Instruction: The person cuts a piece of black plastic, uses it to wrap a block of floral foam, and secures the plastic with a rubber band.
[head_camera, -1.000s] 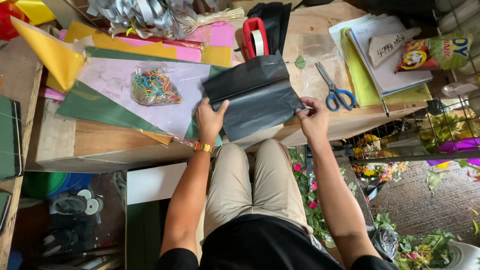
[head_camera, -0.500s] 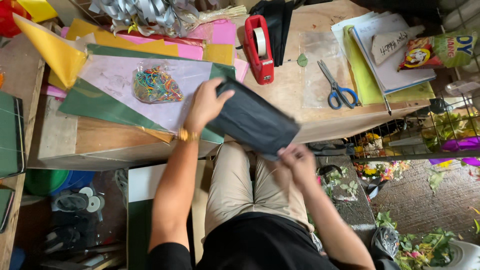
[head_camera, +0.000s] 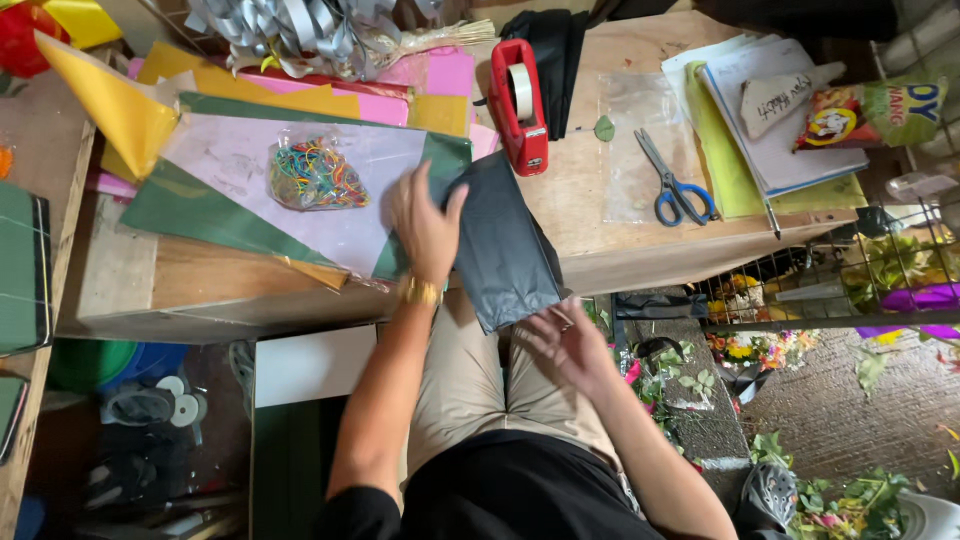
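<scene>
Pinching black sheet (head_camera: 505, 245), left hand (head_camera: 425, 225); right hand (head_camera: 565, 340) open below.

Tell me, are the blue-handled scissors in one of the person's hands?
No, the scissors lie untouched on the table, away from both hands.

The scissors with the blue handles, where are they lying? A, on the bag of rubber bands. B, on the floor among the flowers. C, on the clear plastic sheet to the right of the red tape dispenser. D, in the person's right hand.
C: the scissors lie on the clear plastic sheet on the wooden table, right of the red tape dispenser.
</scene>
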